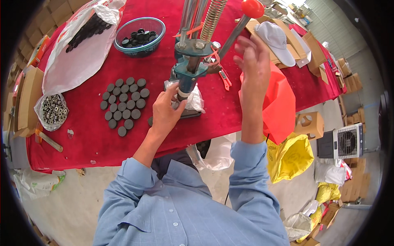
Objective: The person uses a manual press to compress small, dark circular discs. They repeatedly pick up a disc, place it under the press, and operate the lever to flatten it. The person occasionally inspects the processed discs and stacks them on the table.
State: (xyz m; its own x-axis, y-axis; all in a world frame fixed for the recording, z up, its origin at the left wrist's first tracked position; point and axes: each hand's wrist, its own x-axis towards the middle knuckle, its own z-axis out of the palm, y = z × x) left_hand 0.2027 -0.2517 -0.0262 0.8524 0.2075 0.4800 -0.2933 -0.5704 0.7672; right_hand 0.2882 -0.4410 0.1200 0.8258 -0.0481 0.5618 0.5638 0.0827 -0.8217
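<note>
A green hand press (189, 70) with a coil spring (213, 18) stands on the red cloth (213, 127). My left hand (166, 107) is at its lower end, thumb and fingers curled in around the tip of the ram. Whatever they pinch is hidden. Crumpled clear plastic (197, 99) lies around the press base. My right hand (253, 63) is raised beside the lever (234, 37) with its red ball knob (252, 8); the fingers are apart, slightly blurred, and hold nothing. Left of my left hand lie several round black caps (122, 105), spread flat.
A teal bowl (119, 41) holds more black caps; a white sack (74, 67) spills others. A bag of small metal parts (52, 112) sits at left. Orange-red plastic (279, 102) hangs over the right edge, near a grey cap (274, 39). A yellow bag (292, 158) is below.
</note>
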